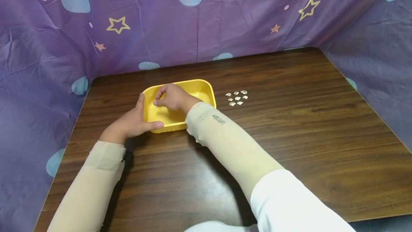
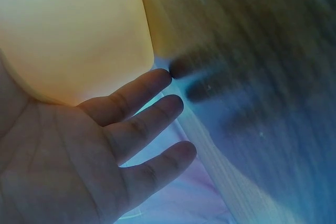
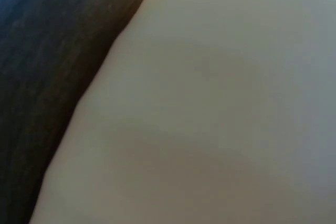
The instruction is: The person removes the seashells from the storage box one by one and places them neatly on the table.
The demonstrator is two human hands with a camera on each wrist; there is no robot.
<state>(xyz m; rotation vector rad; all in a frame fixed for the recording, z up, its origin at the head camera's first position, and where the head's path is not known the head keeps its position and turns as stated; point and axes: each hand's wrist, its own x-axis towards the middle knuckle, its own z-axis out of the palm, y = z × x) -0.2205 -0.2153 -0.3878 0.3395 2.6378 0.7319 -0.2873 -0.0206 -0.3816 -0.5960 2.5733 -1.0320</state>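
Note:
A yellow rectangular tray [image 1: 199, 88] lies on the table. My left hand [image 1: 130, 122] rests against its left end, thumb along the near rim and index finger at the far left. In the left wrist view, the other fingers [image 2: 152, 174] extend fairly straight beside the tray's wall [image 2: 79, 35]. Over the tray's inside, my right hand [image 1: 173, 97] points down with thumb and index finger curled together. At their tips is a small pale shell [image 1: 156, 105], mostly hidden by the fingers. The right wrist view is filled by a blurred pale surface.
Several small whitish seashells [image 1: 237, 98] lie in loose rows to the right of the tray. The dark wood table [image 1: 305, 135] extends far to the right. A purple patterned cloth [image 1: 161, 28] hangs behind the table and along its sides.

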